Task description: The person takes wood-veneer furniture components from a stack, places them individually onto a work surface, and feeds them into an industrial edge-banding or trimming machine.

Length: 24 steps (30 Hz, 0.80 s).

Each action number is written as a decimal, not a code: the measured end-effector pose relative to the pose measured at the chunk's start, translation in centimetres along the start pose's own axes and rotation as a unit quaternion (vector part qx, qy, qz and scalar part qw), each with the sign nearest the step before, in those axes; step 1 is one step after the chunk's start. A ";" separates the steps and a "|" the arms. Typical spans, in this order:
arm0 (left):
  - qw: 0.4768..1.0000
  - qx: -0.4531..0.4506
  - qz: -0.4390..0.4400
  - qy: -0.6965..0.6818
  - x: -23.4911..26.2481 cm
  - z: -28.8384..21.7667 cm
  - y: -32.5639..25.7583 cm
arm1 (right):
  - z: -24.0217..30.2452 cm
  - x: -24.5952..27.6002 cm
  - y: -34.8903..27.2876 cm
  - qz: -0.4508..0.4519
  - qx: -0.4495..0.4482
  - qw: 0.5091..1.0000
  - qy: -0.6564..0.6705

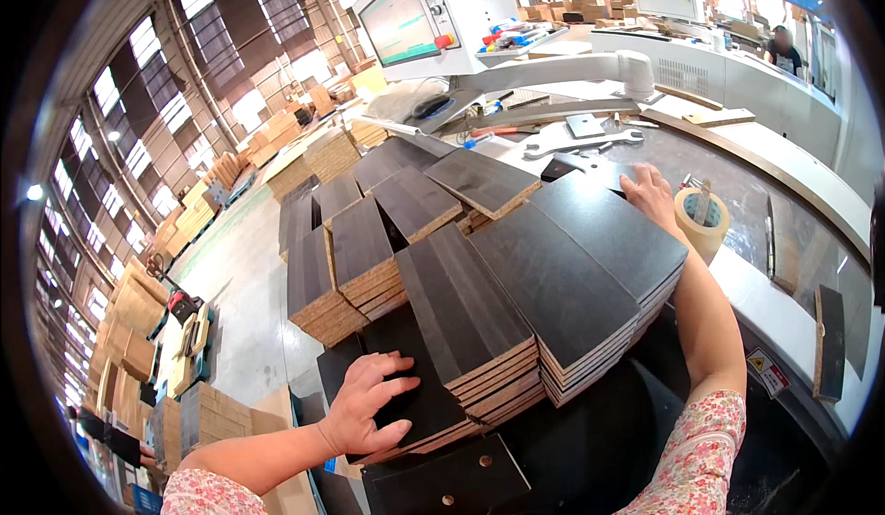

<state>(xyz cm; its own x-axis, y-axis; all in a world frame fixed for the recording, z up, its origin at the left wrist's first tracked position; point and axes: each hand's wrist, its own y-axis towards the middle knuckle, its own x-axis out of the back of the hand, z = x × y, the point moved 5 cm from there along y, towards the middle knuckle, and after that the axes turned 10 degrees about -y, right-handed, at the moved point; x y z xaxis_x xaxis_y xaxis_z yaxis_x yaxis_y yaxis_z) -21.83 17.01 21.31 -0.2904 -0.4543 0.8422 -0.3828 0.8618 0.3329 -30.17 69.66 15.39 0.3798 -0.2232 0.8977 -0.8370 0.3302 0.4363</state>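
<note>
My left hand (pixel 371 404) lies with spread fingers on a low dark board (pixel 419 390) in front of the stacks. Beside it rises a stack of dark panels with streaked tops (pixel 466 298); their cut edges show brown chipboard. To the right stands a stack of smoother black panels (pixel 576 275). At its far right corner is my right hand (pixel 652 194), fingers loosely extended, fingertips touching a small black piece (pixel 595 170). My right palm is hidden from view. Nearest me lies a black board with two round metal-coloured spots (pixel 406 492).
More dark panel stacks (pixel 369 238) stand behind. A tape roll (pixel 702 223) and a large wrench (pixel 583 141) lie on the machine table. A control screen (pixel 403 19) overhangs the far side. A person (pixel 784 57) is at the far right; a red pallet jack (pixel 182 305) stands left.
</note>
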 end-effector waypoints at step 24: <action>1.000 -0.019 -0.013 -0.004 0.2 0.2 -0.5 | 0.0 11.5 -2.5 -0.204 0.044 0.978 0.023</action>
<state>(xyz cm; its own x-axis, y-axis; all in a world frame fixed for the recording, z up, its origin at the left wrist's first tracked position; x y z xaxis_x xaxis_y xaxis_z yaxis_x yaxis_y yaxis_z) -21.88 16.47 21.28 -0.2885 -0.4775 0.8299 -0.3567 0.8580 0.3697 -23.66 66.26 24.65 0.7050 -0.2776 0.6526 -0.6418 0.1418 0.7537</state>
